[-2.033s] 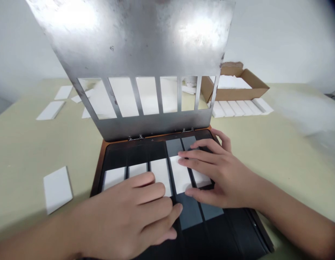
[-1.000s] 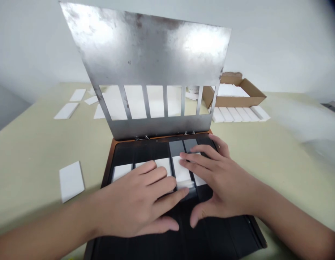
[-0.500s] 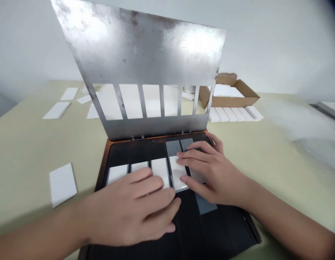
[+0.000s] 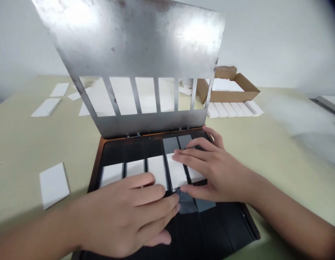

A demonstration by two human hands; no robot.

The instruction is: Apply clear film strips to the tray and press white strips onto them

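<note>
On the black tray [image 4: 210,227], the left hand [image 4: 121,213] and right hand [image 4: 213,169], grips open, lie flat on white rectangular strips [image 4: 156,169]; a cardboard box [image 4: 247,90] beyond holds white pieces [image 4: 225,86].

Just the one camera on this rig, and it's riding on the person's head, looking forward and down across the desk [image 4: 21,151] from its near edge. It's staying pretty close over the left hand [image 4: 121,216] and right hand [image 4: 218,169], keeping the black tray [image 4: 224,224] in the lower middle and catching the cardboard box [image 4: 227,88] toward the far edge.
</note>
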